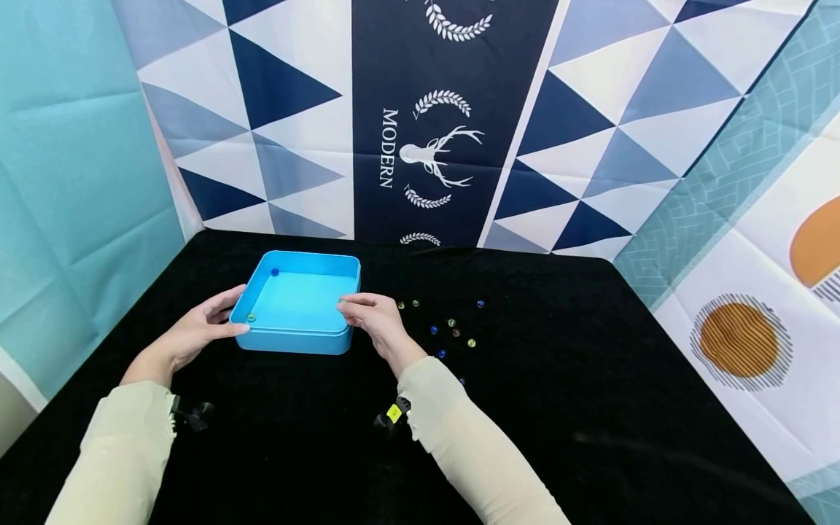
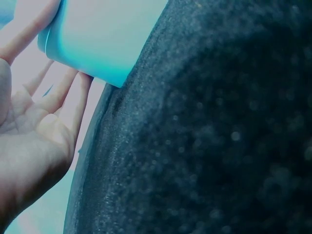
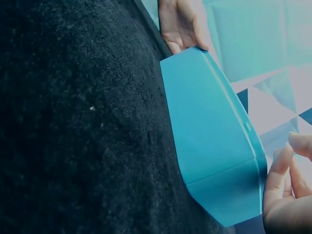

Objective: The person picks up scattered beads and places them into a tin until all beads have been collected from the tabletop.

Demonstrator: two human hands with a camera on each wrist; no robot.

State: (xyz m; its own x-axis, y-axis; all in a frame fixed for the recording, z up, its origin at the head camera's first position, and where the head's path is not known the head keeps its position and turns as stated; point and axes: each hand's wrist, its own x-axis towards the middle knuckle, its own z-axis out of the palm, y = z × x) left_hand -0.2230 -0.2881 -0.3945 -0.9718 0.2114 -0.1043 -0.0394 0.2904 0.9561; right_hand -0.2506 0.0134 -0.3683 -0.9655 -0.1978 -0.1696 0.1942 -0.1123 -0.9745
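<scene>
A shallow light-blue box [image 1: 298, 341] without a lid sits on the black cloth, left of the middle. Inside it lie a dark blue marble [image 1: 275, 272] at the back and a greenish marble [image 1: 251, 318] at the front left corner. My left hand [image 1: 193, 334] holds the box's left front corner, thumb at the front rim and fingers along the left side. Over the right rim, my right hand [image 1: 375, 321] pinches a small marble [image 1: 340, 301] between thumb and fingertips. Its colour is mostly hidden by the fingers.
Several loose marbles [image 1: 451, 322], blue, yellowish green and brownish, lie scattered on the black cloth [image 1: 558, 408] to the right of my right hand. Patterned fabric [image 1: 420, 146] hangs behind the table, with a teal curtain [image 1: 79, 182] at the left.
</scene>
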